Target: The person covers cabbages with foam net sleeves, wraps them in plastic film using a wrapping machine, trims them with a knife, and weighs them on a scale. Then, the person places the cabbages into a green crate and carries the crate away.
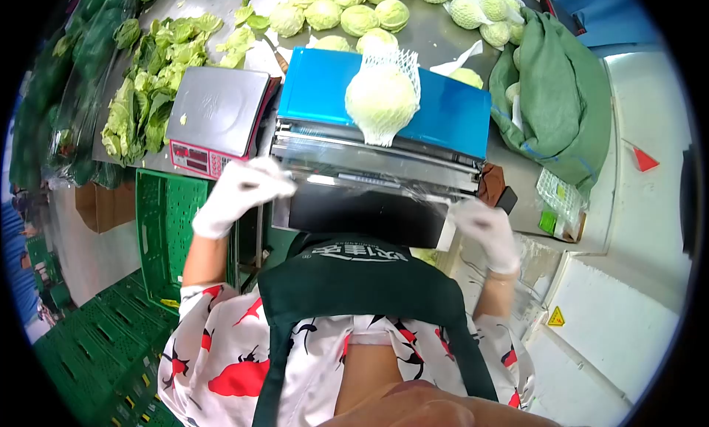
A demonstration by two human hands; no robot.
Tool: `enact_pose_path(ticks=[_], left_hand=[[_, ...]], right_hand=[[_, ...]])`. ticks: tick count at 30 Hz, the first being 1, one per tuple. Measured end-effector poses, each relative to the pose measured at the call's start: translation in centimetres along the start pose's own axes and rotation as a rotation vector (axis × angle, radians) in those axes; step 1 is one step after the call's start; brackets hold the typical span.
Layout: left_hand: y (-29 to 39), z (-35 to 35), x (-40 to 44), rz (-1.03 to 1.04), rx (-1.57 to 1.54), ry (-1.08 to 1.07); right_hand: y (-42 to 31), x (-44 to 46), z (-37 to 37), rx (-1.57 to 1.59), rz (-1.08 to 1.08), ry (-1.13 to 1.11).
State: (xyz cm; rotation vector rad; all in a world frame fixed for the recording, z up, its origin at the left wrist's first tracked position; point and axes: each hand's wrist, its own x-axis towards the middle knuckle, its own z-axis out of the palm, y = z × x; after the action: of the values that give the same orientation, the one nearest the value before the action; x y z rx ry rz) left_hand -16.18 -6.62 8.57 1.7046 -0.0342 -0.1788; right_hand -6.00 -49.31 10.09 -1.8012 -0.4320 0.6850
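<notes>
A cabbage in a white foam net (pixel 382 100) rests on the blue top of a wrapping machine (pixel 450 106). Clear plastic film (pixel 425 198) stretches across the machine's near side, wrinkled toward the right. My left hand (pixel 240 196), in a white glove, pinches at the film's left end, close to the scale's front corner. On the other side my right hand (pixel 485 233), also gloved and slightly blurred, has its fingers closed at the film's right end. Below the film lies a dark flat plate (pixel 362 213) on the machine's front.
A digital scale (pixel 220 111) stands left of the machine, beside a pile of loose cabbage leaves (pixel 151 94). Several cabbages (pixel 358 19) line the back of the metal table. A green sack (pixel 554 102) sits at right; green crates (pixel 166 235) are at lower left.
</notes>
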Motion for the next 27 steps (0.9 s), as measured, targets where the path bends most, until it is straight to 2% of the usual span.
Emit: enact_pose_path(ticks=[1, 2, 3, 4, 5, 6, 7, 9, 10, 11, 13, 14, 16, 18, 21, 22, 23, 24, 27], left_hand=[[0.8, -1.1, -0.5, 0.060, -0.048, -0.009], [0.7, -2.7, 0.1, 0.191, -0.191, -0.097], [1.8, -2.2, 1.9, 0.236, -0.291, -0.004], [2.9, -1.7, 3.8, 0.290, -0.385, 0.086], [5.1, 0.4, 6.5, 0.258, -0.432, 0.356], [3.6, -0.5, 9.2, 0.226, -0.112, 0.274], [0.9, -1.4, 12.2, 0.194, 0.208, 0.192], [-5.9, -0.3, 16.7, 0.392, 0.606, 0.060], [-8.0, 0.9, 17.8, 0.415, 0.726, 0.005], [-9.1, 1.8, 18.8, 0.436, 0.846, -0.050], [-9.2, 2.7, 20.3, 0.276, 0.393, -0.109], [-9.5, 3.1, 20.2, 0.187, 0.160, -0.143], [-9.7, 3.1, 20.2, 0.100, -0.023, -0.181], [-9.3, 3.4, 18.7, 0.072, -0.081, -0.249], [-7.3, 5.2, 14.6, -0.199, -0.484, -0.182], [-5.3, 5.6, 13.1, -0.162, -0.428, -0.197], [-3.1, 6.3, 11.3, -0.235, -0.386, -0.191], [-3.3, 6.8, 9.7, -0.261, -0.407, -0.261], [-4.3, 8.6, 3.5, -0.448, -0.415, -0.414]], right_hand=[[-0.2, -0.4, -2.0, 0.044, -0.151, -0.157], [-0.1, 0.4, -3.7, 0.125, -0.258, -0.178], [0.1, 1.8, -5.3, 0.208, -0.364, -0.198], [-1.5, 3.7, -5.1, 0.205, -0.302, -0.052], [-3.0, 5.6, -4.9, 0.208, -0.236, 0.091], [-3.9, 9.9, -3.5, 0.134, -0.262, 0.173], [-3.5, 13.8, -3.8, -0.149, -0.320, 0.070], [2.6, 20.7, -2.0, -0.647, -0.488, -0.052], [4.6, 22.7, -0.4, -0.704, -0.460, -0.124], [4.8, 23.6, 0.9, -0.590, -0.218, -0.218], [5.6, 24.8, 1.2, -0.187, -0.332, -0.226], [6.0, 24.9, 1.1, -0.194, -0.297, -0.198], [7.0, 24.3, 1.1, -0.237, -0.232, -0.125], [7.4, 22.6, 2.0, -0.078, -0.159, -0.146], [6.0, 18.2, 3.8, 0.322, -0.045, -0.160], [5.3, 16.5, 4.4, 0.493, 0.004, -0.160], [4.7, 14.6, 5.0, 0.664, 0.057, -0.156], [4.2, 12.5, 5.6, 0.520, 0.113, -0.107], [4.0, 4.2, 7.3, 0.427, 0.388, -0.207]])
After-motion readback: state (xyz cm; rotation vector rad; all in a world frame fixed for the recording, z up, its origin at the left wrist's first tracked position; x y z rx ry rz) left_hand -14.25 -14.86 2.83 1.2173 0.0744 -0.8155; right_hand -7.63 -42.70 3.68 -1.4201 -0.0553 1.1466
